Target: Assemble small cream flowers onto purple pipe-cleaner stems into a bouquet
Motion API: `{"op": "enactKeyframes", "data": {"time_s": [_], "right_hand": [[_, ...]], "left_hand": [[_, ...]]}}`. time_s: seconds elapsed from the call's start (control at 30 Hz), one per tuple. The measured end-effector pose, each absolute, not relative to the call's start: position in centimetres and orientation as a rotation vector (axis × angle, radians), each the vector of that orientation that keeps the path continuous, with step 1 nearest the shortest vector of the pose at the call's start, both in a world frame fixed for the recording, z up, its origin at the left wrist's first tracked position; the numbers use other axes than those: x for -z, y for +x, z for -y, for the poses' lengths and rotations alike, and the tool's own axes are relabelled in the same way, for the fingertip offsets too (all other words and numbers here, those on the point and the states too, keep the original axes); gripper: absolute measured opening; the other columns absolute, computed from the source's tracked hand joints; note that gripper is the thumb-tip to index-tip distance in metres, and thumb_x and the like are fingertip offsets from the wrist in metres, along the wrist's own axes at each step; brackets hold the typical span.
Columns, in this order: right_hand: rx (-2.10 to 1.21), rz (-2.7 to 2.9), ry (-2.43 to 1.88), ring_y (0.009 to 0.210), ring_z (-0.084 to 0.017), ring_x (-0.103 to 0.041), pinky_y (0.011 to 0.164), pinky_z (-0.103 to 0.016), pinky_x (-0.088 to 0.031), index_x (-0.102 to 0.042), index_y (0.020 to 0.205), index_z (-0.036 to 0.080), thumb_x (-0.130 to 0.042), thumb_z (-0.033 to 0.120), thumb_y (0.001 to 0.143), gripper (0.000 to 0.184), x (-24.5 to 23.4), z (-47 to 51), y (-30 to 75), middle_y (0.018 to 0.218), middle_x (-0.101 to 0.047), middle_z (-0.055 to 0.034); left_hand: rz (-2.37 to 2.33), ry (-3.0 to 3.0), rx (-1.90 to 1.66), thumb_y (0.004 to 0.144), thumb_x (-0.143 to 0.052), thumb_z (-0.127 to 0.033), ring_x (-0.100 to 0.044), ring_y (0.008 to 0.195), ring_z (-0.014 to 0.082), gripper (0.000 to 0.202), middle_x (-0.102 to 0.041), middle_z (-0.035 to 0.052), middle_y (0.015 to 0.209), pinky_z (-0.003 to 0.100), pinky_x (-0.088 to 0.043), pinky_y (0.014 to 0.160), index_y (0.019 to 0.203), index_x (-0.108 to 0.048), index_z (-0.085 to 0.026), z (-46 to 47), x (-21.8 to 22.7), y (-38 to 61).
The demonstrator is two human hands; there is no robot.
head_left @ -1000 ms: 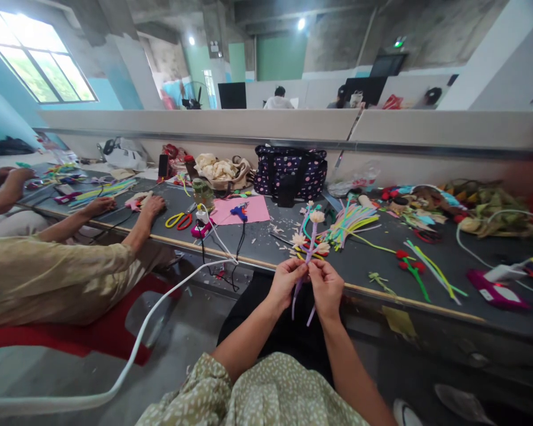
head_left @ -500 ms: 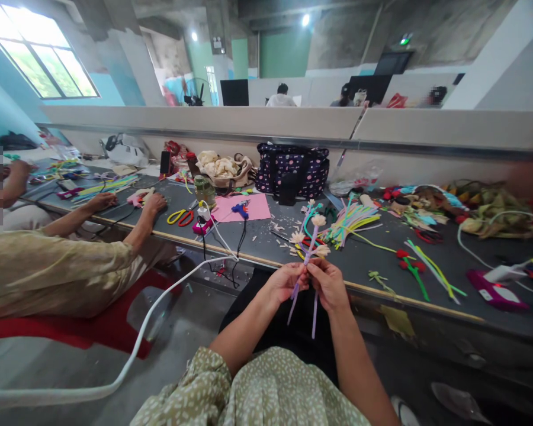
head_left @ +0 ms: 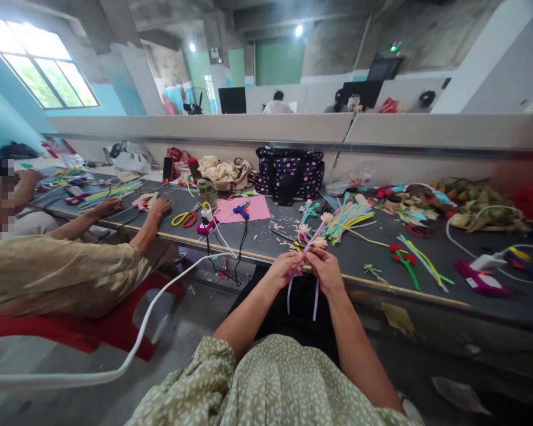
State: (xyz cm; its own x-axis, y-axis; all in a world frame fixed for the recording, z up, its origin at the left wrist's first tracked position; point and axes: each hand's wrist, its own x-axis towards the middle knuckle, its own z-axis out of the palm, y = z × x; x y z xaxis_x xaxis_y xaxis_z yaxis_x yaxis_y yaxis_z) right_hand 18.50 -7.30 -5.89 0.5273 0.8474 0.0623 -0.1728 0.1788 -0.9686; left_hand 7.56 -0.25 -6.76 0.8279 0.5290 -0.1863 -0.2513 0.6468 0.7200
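Note:
My left hand and my right hand are both closed on a bunch of pipe-cleaner flowers with pale blossoms on lilac stems. I hold it upright at the near edge of the grey worktable. Two loose lilac stem ends hang down below my hands over my lap. Just beyond the flowers lies a fan of coloured pipe cleaners.
A person in a beige top sits at my left with both hands on the table. Yellow-and-red scissors, a blue glue gun on pink paper, a dotted bag, red flowers and a white cable lie around.
My hands with the flower bunch stayed together, shifting slightly up and toward the table edge. The hanging stem ends swung straighter. The camera view tilted a little.

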Motion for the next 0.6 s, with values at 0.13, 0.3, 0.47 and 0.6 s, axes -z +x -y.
{"op": "enactKeyframes", "data": {"time_s": [0.13,0.3,0.47,0.6], "right_hand": [[-0.604,0.776,-1.186,0.056,-0.01,-0.054,0.057,-0.023,-0.043,-0.067,0.076,0.015,-0.071,0.033,0.064,0.022,5.9,5.8,18.6,0.068,-0.065,-0.0002],[-0.499,0.758,-1.232,0.062,-0.013,-0.056,0.066,-0.027,-0.045,-0.065,0.076,0.014,-0.066,0.034,0.065,0.023,5.8,4.7,18.4,0.069,-0.065,-0.0012],[-0.453,0.722,-1.252,0.061,-0.013,-0.056,0.065,-0.027,-0.044,-0.064,0.076,0.014,-0.066,0.038,0.065,0.027,6.4,4.6,17.8,0.068,-0.065,-0.0008],[-0.432,0.695,-1.244,0.062,-0.013,-0.057,0.066,-0.027,-0.045,-0.064,0.077,0.014,-0.066,0.039,0.065,0.028,7.2,4.6,17.7,0.071,-0.066,-0.0014]], "left_hand": [[-0.521,1.189,-0.848,0.065,-0.076,-0.037,-0.052,0.053,0.0084,0.035,-0.058,-0.0021,0.069,0.022,-0.042,0.054,0.084,-0.059,-0.014,0.4,6.4,7.8],[-0.747,1.849,-1.147,0.078,-0.064,-0.033,-0.054,0.066,0.0116,0.019,-0.062,0.0013,0.08,0.024,-0.042,0.065,0.088,-0.061,-0.018,0.6,5.9,7.8],[-0.813,2.194,-1.17,0.087,-0.051,-0.028,-0.055,0.074,0.0147,0.014,-0.061,0.0049,0.085,0.025,-0.041,0.069,0.09,-0.061,-0.018,0.8,6.0,7.9],[-0.777,2.242,-1.192,0.089,-0.046,-0.024,-0.057,0.08,0.0168,0.018,-0.062,0.0067,0.086,0.026,-0.041,0.074,0.089,-0.063,-0.019,0.9,6.6,7.8]]}}
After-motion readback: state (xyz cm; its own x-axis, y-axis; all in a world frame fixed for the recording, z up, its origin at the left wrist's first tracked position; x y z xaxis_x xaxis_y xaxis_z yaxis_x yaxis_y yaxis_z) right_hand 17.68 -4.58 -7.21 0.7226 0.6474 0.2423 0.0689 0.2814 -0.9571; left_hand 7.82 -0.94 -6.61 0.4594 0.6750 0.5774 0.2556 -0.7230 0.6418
